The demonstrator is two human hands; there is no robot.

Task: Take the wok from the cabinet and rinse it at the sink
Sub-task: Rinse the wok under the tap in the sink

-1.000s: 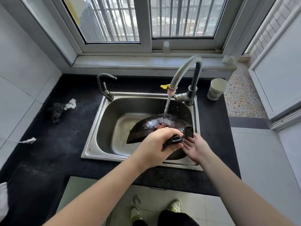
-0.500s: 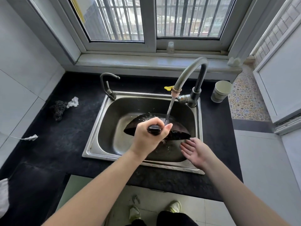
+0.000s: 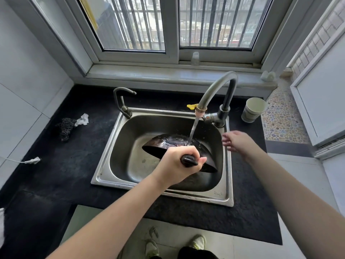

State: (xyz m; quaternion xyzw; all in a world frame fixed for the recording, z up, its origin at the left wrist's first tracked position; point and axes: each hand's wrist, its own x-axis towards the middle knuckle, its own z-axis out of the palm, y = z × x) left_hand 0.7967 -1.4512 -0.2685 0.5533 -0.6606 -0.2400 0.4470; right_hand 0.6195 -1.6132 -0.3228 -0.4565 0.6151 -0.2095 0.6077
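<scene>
Rinsing is the step in hand: water (image 3: 193, 128) from the tap (image 3: 216, 88) falls into the wok (image 3: 169, 143), held tilted over the sink (image 3: 228, 184). Left hand (image 3: 176, 166) is clamped on its handle (image 3: 189, 160); right hand (image 3: 236, 140), fingers apart and empty, hovers near the tap lever (image 3: 210, 116). Next, likely, swirl or shut off. Fist hides most of the handle; right fingers blur.

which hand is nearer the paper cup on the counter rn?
Right. The right hand hangs open over the sink's right rim, just below-left of the paper cup. The left hand is farther, over the basin, gripping the wok handle.
</scene>
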